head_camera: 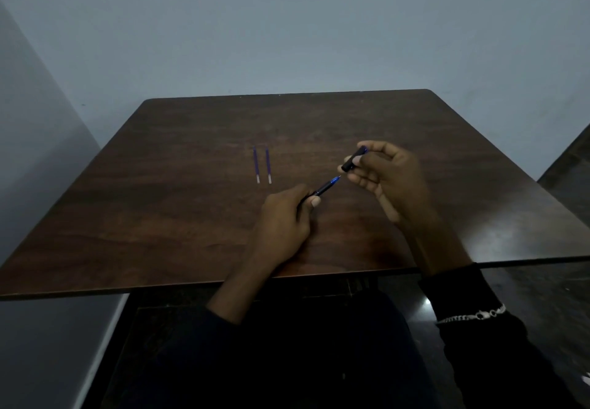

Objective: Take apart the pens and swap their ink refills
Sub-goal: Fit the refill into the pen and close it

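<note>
My left hand (pixel 284 217) grips a dark pen body (pixel 325 187) with a blue tip pointing up and to the right. My right hand (pixel 383 175) holds a black pen cap (pixel 353 160) between thumb and fingers, a short gap away from the pen's tip. Two thin blue ink refills (pixel 262 165) lie side by side on the brown wooden table (pixel 178 191), to the left of and beyond both hands, their pale ends toward me.
The table's near edge (pixel 191 284) runs just in front of my forearms. A grey wall stands behind the table. A silver bracelet (pixel 472 315) sits over my right sleeve. A dark glossy surface (pixel 562 165) lies at the right.
</note>
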Motion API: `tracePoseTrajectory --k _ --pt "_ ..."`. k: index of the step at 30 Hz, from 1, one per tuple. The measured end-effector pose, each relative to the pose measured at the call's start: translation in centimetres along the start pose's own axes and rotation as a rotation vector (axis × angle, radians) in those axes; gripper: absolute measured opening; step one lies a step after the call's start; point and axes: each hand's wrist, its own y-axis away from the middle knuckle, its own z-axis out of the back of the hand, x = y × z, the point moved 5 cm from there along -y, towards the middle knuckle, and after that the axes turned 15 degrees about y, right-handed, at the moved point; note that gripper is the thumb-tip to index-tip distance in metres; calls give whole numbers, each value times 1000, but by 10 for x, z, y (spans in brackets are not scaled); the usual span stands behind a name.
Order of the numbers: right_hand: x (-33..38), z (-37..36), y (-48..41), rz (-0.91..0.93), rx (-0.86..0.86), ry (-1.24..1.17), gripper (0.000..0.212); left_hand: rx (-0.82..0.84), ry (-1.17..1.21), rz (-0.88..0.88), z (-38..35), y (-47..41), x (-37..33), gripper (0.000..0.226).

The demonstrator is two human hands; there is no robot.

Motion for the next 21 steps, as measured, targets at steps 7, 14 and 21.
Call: tracePoseTrajectory --k 7,14,21 --pt "-15 -2 9 61 -22 37 23 -5 12 -9 0 1 -1 27" --pt "-22 -23 22 156 6 140 21 -7 1 -15 0 0 0 27" --pt "-21 -30 26 205 -3 184 22 -57 6 -33 2 0 -1 27"
